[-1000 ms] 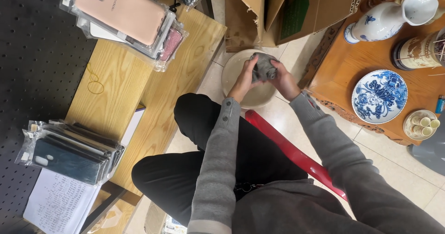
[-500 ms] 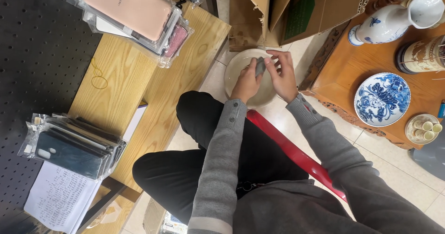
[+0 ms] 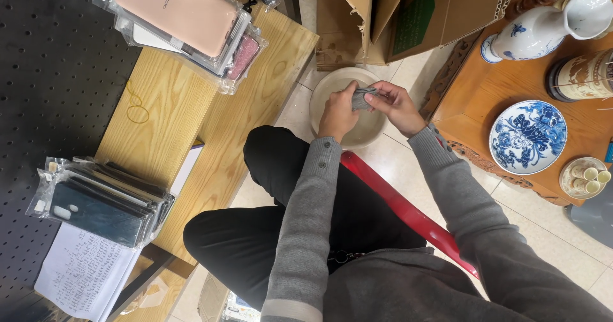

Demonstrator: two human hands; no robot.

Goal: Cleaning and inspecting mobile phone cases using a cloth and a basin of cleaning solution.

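Observation:
Both of my hands grip a small grey cloth (image 3: 363, 98) and twist it over a pale round basin (image 3: 325, 98) that stands on the tiled floor in front of my knees. My left hand (image 3: 337, 114) closes on the cloth's near end. My right hand (image 3: 394, 107) holds its far end, fingers curled around it. Most of the cloth is hidden inside my fingers. Grey sleeves cover both arms.
A wooden bench (image 3: 191, 137) at the left carries packaged phone cases (image 3: 182, 15), a second stack (image 3: 102, 201) and a written sheet (image 3: 83, 274). Cardboard boxes (image 3: 383, 15) stand behind the basin. A carved wooden table (image 3: 485, 105) at the right bears a blue-and-white plate (image 3: 527, 137) and jug (image 3: 543, 25). I sit on a red stool (image 3: 408, 213).
The cloth, held up as a loose bunch a second ago, is now lower over the basin and squeezed tighter between both hands.

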